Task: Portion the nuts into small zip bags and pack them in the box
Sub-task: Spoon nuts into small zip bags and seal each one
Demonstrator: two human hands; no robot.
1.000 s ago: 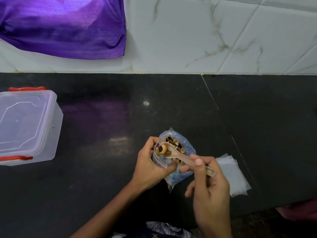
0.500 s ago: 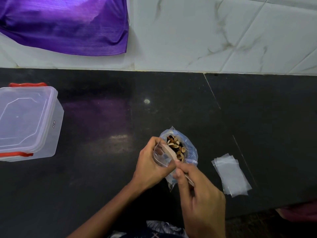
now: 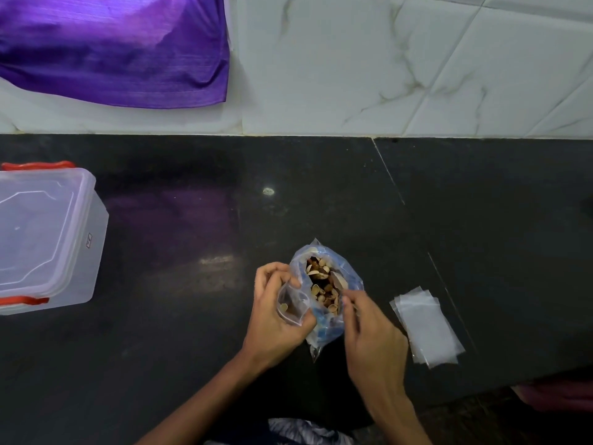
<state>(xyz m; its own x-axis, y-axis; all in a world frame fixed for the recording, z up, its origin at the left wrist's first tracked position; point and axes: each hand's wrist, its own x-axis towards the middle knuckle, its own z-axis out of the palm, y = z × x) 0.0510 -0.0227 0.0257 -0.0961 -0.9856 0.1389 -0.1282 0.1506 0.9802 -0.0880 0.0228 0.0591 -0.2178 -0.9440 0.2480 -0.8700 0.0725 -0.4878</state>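
Nuts (image 3: 322, 284): loose, mixed, lying in an open blue-tinted bag (image 3: 327, 329) near the front-centre of the black counter (image 3: 192, 348).

Small zip bag (image 3: 290, 305): clear, mouth open, a few nuts inside; gripped by the left hand (image 3: 276, 316), whose fingers and thumb curl round it, just left of the big bag and touching it.

Right hand (image 3: 369, 329): fingers bent at the big bag's right rim, fingertips (image 3: 348, 298) at its mouth. It appears to hold a pale spoon (image 3: 338, 279) dipped among the nuts (the handle is hidden, so the hold itself cannot be made out).

Both forearms enter from the near edge, angled inward.

Stack of flat clear bags (image 3: 426, 329): right of the hands, near the counter's front edge, apart from the right hand.

Box (image 3: 48, 239): clear plastic, lid on, red clips, at the far left, well apart from the hands, with bare counter between.

Purple cloth (image 3: 112, 49): hanging on the tiled wall (image 3: 385, 75), far left.
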